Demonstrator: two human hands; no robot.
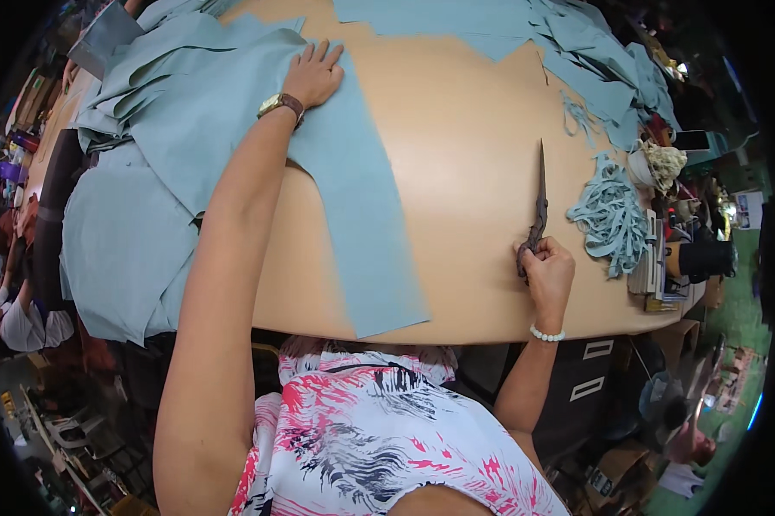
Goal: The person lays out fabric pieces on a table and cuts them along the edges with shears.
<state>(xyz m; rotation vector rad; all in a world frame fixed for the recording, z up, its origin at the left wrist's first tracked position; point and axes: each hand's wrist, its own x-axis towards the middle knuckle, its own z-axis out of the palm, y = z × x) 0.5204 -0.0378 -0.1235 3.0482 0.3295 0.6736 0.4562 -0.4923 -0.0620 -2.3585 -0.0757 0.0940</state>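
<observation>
My left hand (315, 74) lies flat, fingers spread, on a light blue-green piece of fabric (372, 224). One strip of that fabric runs down the table toward my body and ends near the front edge. At the right, my right hand (546, 263) grips a pair of dark scissors (540, 202) by the handles. Their blades look closed and point away from me, apart from the fabric. Beyond the scissors, to the right, sits a heap of thin fabric strips (613, 215).
More fabric pieces (134, 232) are piled along the left of the tan table (465, 301), some draping over its edge. Others (568, 52) lie at the far right. A black cylindrical container (701, 258) and small items crowd the right edge. A person (30, 322) sits at far left.
</observation>
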